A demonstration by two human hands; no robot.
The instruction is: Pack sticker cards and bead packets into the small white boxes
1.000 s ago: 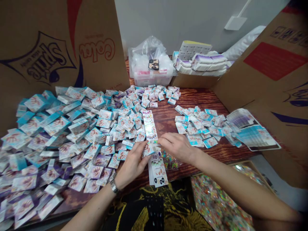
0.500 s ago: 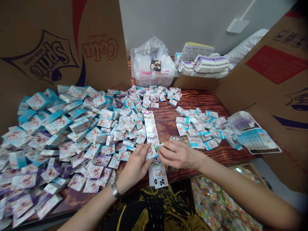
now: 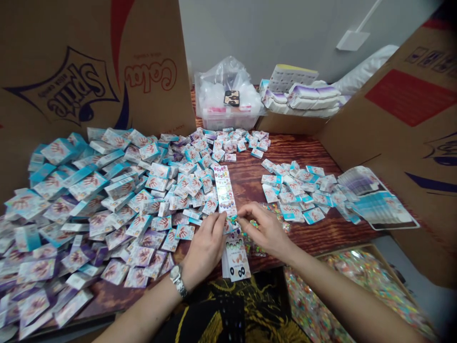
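My left hand, with a metal watch on its wrist, has its fingers closed round a small light-blue and white box. Most of that box is covered by the fingers. At the box's right end, my right hand pinches a small clear packet of colourful bits; how far it sits inside the box cannot be made out. Beneath both hands lies a stack of long printed paper strips with rows of coloured ovals. More clear packets lie on the table, partly under my right hand.
A large heap of small boxes covers the left side. A smaller group of boxes lies to the right, beside flat cartons. Big cardboard boxes flank the table. A bin of colourful packets stands below its edge.
My right hand has shifted slightly and its fingers are straighter, pinching the packet at the box's end. My left hand has turned a little and covers more of the box.
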